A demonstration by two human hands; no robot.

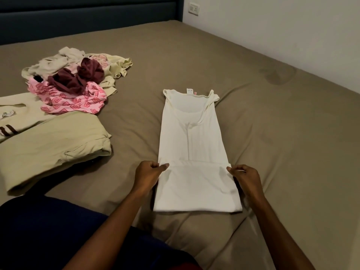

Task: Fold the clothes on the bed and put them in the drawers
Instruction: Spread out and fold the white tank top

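Dark blue cloth (58,230), smooth and plain, covered the person's lap at the bottom edge of the view. Both hands reached forward from it. The left hand (149,172) pinched the left corner of the folded-up hem of a white sleeveless top (191,137), thumb against curled fingers. The right hand (245,177) pinched the right corner of the same fold in the same way. This top was of thin soft knit, long and narrow, with its sides already folded in; its lower part lay doubled over as a flat rectangle, and a small label showed at the neckline on the far end. It lay flat on the bed (282,123), whose brownish-grey sheet was slightly wrinkled around it.

To the left, well apart from the top, a beige garment (52,147) lay folded in a thick soft block. Behind that, a loose pile of clothes (76,78) held pink patterned, maroon and cream fabrics, all crumpled.
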